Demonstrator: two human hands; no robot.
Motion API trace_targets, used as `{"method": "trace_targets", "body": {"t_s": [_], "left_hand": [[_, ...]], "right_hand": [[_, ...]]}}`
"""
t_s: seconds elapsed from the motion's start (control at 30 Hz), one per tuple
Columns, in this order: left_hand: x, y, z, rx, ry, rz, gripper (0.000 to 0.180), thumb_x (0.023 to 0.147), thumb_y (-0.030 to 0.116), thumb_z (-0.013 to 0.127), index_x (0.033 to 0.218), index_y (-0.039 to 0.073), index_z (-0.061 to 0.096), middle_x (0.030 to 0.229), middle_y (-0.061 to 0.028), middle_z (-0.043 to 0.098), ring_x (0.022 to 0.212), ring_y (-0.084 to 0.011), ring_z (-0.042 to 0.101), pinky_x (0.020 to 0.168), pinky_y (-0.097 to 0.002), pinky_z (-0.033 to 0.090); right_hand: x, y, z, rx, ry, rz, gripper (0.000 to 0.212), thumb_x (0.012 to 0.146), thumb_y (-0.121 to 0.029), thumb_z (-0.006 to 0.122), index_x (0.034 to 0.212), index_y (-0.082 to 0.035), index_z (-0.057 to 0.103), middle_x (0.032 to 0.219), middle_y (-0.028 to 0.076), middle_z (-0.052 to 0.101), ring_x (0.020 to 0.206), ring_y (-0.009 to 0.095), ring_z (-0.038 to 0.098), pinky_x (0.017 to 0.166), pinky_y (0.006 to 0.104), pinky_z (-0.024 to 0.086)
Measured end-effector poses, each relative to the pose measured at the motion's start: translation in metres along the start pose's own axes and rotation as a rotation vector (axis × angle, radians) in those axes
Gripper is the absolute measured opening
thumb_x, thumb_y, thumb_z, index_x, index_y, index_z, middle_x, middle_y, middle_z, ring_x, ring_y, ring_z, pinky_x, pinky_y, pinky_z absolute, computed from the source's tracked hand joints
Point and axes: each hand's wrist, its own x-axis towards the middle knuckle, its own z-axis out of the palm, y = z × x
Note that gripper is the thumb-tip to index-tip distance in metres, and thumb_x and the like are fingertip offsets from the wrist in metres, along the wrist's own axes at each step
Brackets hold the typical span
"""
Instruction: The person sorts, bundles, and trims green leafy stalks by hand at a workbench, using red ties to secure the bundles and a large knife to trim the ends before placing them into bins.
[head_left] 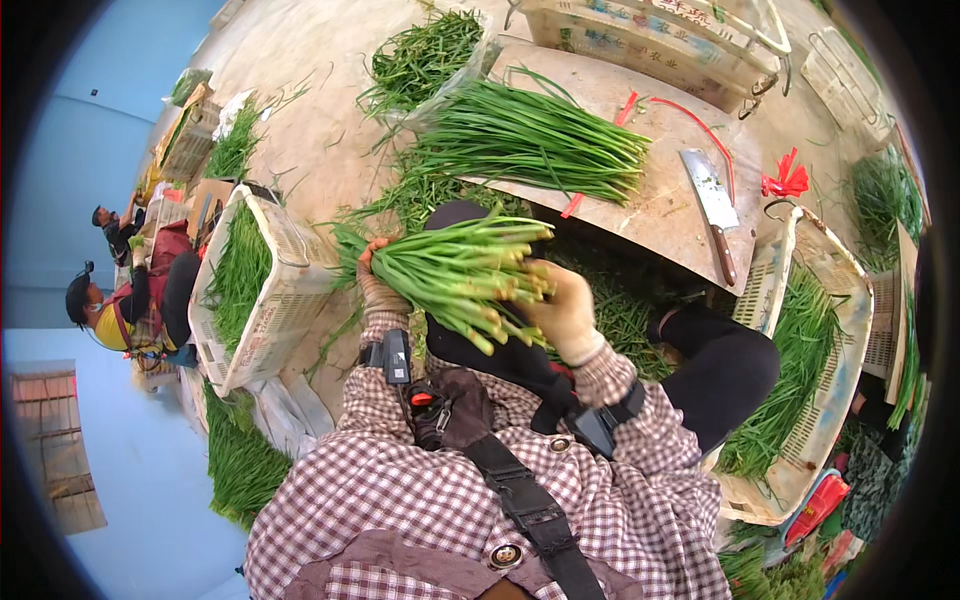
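Observation:
A loose bunch of garlic chives [440, 270] lies across my lap area, pale cut ends pointing right and leafy tips left. My left hand [377, 283], gloved with bare fingertips showing, is closed round its leafy side. At the pale ends is my gloved right hand [565, 312], its fingers bent in against the stems; the fingertips are partly hidden. Beyond the bunch, a neat sheaf of garlic chives [540, 140] rests on a low board [680, 225] over a red tie strip [572, 205]. A wooden-handled knife [712, 200] lies on the board, right of the sheaf.
Plastic crates of greens stand at my left [285, 300] and right [790, 440]. Another crate [650, 45] sits on the board's far side. Past the board lies a pile of leaves [430, 60] on plastic. Red ties [786, 178] are at right. Two people [120, 310] work far left.

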Motion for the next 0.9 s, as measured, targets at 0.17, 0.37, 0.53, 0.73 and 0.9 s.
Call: {"method": "trace_targets", "body": {"t_s": [0.17,0.37,0.53,0.73,0.9], "left_hand": [[-0.005,0.008,-0.003,-0.006,-0.052,-0.004,0.022,0.079,0.028,0.057,0.085,0.007,0.06,0.092,-0.006,0.062,0.093,-0.0231,0.058,0.087,-0.0421,0.047],[0.01,0.007,-0.033,-0.191,-0.217,-0.086,0.018,0.083,0.023,0.058,0.088,0.006,0.059,0.095,-0.0045,0.063,0.094,-0.0212,0.059,0.086,-0.0397,0.049],[0.009,0.017,-0.027,-0.243,-0.187,-0.186,0.022,0.082,0.028,0.058,0.089,0.008,0.059,0.093,-0.0048,0.061,0.094,-0.0203,0.058,0.087,-0.0395,0.048],[-0.013,0.033,0.025,-0.302,-0.177,-0.048,0.016,0.078,0.017,0.059,0.092,0.01,0.056,0.084,-0.0017,0.058,0.082,-0.0174,0.056,0.077,-0.0328,0.048],[-0.016,0.03,0.053,-0.427,-0.21,-0.061,0.027,0.074,0.007,0.062,0.099,0.009,0.052,0.081,-0.0013,0.057,0.08,-0.0166,0.054,0.078,-0.0286,0.048]], "right_hand": [[0.008,-0.005,-0.086,0.358,0.394,0.309,0.009,0.084,-0.002,0.054,0.083,0.0,0.063,0.077,-0.001,0.061,0.062,0.003,0.046,0.057,0.0187,0.04],[0.027,-0.024,-0.07,0.38,-0.278,0.225,0.018,0.083,-0.004,0.058,0.098,0.005,0.06,0.091,0.007,0.061,0.083,0.011,0.055,0.074,0.0242,0.045],[0.046,-0.037,-0.059,0.287,-0.662,0.179,0.037,0.078,-0.02,0.065,0.107,0.001,0.058,0.097,0.012,0.061,0.086,0.018,0.059,0.077,0.029,0.046],[0.05,-0.036,-0.063,-0.135,-0.881,-0.051,0.046,0.072,-0.024,0.063,0.113,-0.003,0.056,0.102,0.018,0.059,0.091,0.031,0.059,0.078,0.0354,0.047],[0.03,-0.016,-0.04,-0.146,-0.525,-0.283,0.043,0.071,-0.025,0.066,0.111,-0.01,0.06,0.095,0.016,0.063,0.082,0.033,0.061,0.073,0.0374,0.05]]}}
